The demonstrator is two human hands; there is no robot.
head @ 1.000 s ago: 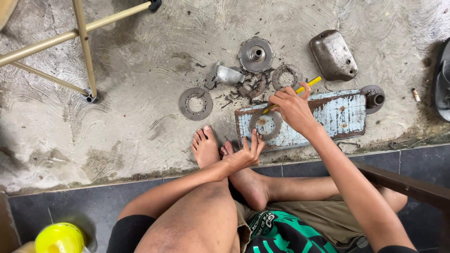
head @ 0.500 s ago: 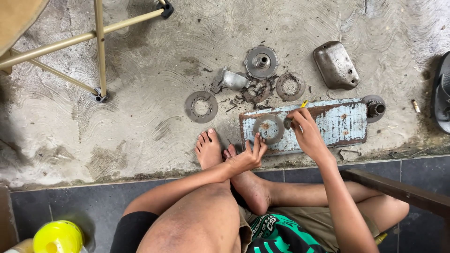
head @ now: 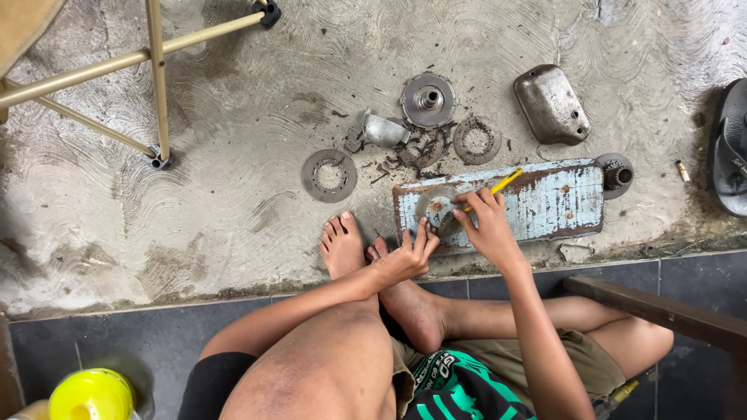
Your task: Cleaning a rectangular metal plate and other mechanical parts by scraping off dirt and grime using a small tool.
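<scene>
A worn light-blue wooden board (head: 545, 204) lies on the concrete floor with a round metal ring plate (head: 434, 208) on its left end. My left hand (head: 405, 257) rests on the board's near edge with its fingertips pressing on the ring plate. My right hand (head: 484, 225) grips a yellow-handled tool (head: 498, 187) whose tip meets the plate. My bare feet (head: 342, 247) sit just left of and below the board.
Scattered on the concrete are a flat ring disc (head: 329, 174), a hub disc (head: 428, 99), a rusty ring (head: 477, 140), a small metal casting (head: 383, 129), a grey metal cover (head: 551, 104) and a gear (head: 616, 176). Stool legs (head: 156, 85) stand left; a sandal (head: 731, 155) right; a yellow object (head: 90, 395) bottom left.
My right hand has come down from above the board to the ring plate with the tool. The view has shifted slightly; the left hand stays on the plate.
</scene>
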